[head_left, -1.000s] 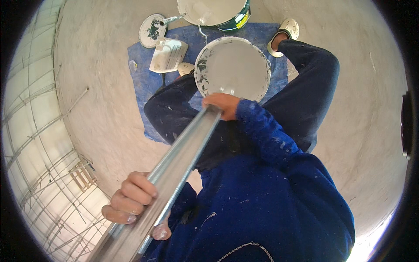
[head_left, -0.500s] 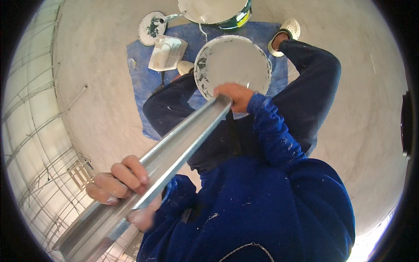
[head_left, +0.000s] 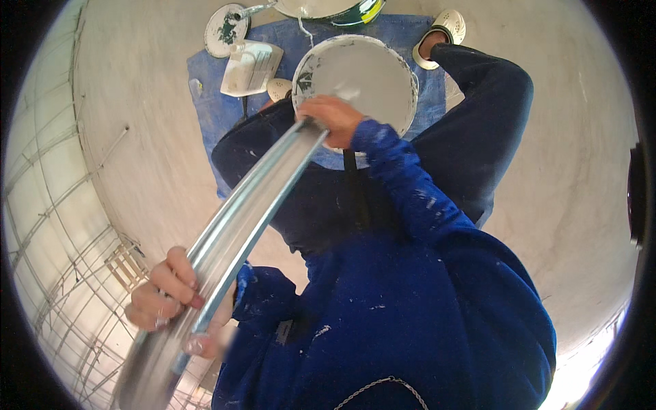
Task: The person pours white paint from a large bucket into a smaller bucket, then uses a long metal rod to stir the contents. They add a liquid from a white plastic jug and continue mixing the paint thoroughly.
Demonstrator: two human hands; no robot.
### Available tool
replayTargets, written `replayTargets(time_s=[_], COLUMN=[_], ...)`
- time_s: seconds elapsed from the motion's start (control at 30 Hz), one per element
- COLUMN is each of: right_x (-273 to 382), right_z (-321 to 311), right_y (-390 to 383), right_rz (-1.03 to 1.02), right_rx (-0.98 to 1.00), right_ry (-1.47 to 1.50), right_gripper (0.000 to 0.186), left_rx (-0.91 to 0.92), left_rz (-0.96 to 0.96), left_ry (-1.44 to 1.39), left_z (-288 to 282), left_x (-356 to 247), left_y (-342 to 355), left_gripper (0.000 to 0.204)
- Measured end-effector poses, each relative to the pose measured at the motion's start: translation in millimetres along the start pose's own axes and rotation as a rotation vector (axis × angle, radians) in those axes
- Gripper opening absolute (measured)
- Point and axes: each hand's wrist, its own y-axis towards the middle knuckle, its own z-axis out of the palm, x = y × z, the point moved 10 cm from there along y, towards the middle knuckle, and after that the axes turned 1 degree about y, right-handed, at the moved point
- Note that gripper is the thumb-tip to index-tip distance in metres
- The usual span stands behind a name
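Note:
A long, shiny metal channel (head_left: 256,188) slants across my lap from lower left up to the bucket. My left hand (head_left: 167,294) is closed round its lower part, the fingers over one edge and the thumb by the other. At the upper end, my right hand (head_left: 335,117) is closed at the channel's tip; its fingertips are partly hidden. Just beyond this hand stands a white bucket (head_left: 415,96) between my legs, its rim splattered with dark green. Pale, thick-looking material (head_left: 372,75) fills it. The channel's lower end is smeared by motion.
A blue sheet (head_left: 198,102) lies under the bucket. On it is a whitish jug-like container (head_left: 251,67). Farther off are a paint-marked round lid (head_left: 227,31) and a green-sided bucket (head_left: 352,15). Wire mesh (head_left: 41,215) lines the left side.
Both hands and the channel have shifted left, and the channel stands steeper. My right hand has moved up and left along the bucket's near rim. The whole view has shifted slightly.

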Motion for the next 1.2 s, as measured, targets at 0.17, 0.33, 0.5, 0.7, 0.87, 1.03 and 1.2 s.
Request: replayTargets(time_s=[0.17, 0.33, 0.5, 0.7, 0.87, 1.03, 1.2], right_x=[6, -10, 6, -5, 4, -12, 18], right_z=[17, -12, 25, -2, 36, -6, 27], right_y=[-7, -7, -5, 1, -9, -9, -7], right_rz=[0.029, 0.108, 0.029, 0.067, 0.013, 0.176, -0.130], right_rx=[0.146, -0.100, 0.182, -0.014, 0.318, -0.034, 0.108], right_ry=[0.121, -0.062, 0.178, 0.015, 0.199, 0.022, 0.153], right_gripper=[0.047, 0.041, 0.047, 0.049, 0.045, 0.051, 0.053], left_rx=[0.044, -0.002, 0.141, -0.001, 0.195, 0.037, 0.120], left_rz=[-0.112, 0.006, -0.057, 0.021, -0.068, -0.048, 0.004], left_ry=[0.015, -0.031, -0.061, -0.019, -0.050, -0.046, -0.130], left_z=[1, -7, 11, -9, 5, -3, 9], left_x=[3, -4, 2, -2, 0, 5, -11], left_y=[-1, -7, -2, -2, -5, -4, 0], left_gripper=[0.042, 0.043, 0.042, 0.042, 0.046, 0.051, 0.052])
